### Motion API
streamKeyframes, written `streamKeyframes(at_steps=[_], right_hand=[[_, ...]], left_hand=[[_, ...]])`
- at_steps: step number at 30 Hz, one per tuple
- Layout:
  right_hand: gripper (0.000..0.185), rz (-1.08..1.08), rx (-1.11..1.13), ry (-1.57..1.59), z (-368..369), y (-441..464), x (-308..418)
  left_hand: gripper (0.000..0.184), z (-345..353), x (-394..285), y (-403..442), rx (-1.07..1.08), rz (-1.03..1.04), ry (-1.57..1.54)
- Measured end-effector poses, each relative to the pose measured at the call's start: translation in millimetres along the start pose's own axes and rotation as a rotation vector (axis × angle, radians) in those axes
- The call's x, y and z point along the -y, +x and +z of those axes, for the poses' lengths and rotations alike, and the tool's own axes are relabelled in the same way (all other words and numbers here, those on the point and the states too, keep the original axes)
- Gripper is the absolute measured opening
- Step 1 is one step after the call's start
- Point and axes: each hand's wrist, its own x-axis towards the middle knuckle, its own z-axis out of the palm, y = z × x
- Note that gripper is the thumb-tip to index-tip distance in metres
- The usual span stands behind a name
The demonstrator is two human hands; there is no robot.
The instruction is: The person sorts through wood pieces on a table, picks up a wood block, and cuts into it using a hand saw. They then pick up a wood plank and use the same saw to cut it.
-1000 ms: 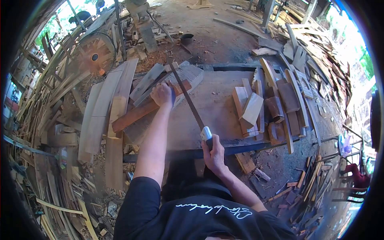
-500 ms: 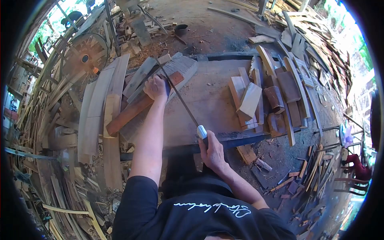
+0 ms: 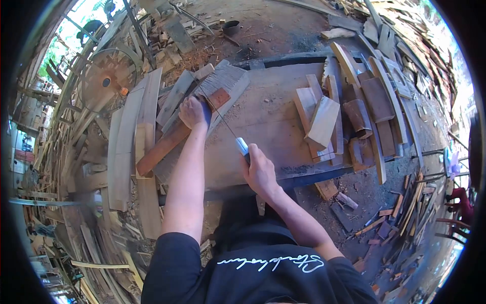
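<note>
My left hand (image 3: 194,112) is closed over a reddish-brown wooden board (image 3: 163,150), pressing it against a grey, rough plank (image 3: 234,81) beneath. In my right hand (image 3: 260,172) is a saw (image 3: 226,123), its pale blue-white handle inside my closed fingers. The thin blade runs away to the upper left and crosses the board near its far end, just right of my left hand. Whether the teeth have cut into the wood is too small to tell.
The workbench top (image 3: 268,121) lies under both hands. On its right side wooden blocks (image 3: 324,121) and strips are piled. Long planks (image 3: 121,147) lean at the left, near a large round wheel (image 3: 107,81). Scrap wood (image 3: 400,202) litters the ground at right.
My right hand has pushed the saw forward and to the left, so the handle is closer to the board. My left hand stays on the board; the whole view has shifted slightly.
</note>
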Motion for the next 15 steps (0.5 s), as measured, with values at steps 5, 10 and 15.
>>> streamKeyframes(at_steps=[5, 10, 15], right_hand=[[0.021, 0.019, 0.011, 0.004, -28, -40, -9], [0.02, 0.062, 0.004, 0.049, -18, -20, -4], [0.02, 0.028, -0.039, 0.058, 3, 15, -6]], left_hand=[[0.038, -3, -5, 5, 0.084, -0.062, -0.017], [0.039, 0, -2, 2, 0.001, -0.02, -0.057], [0.039, -6, -7, 2, 0.026, -0.059, -0.014]])
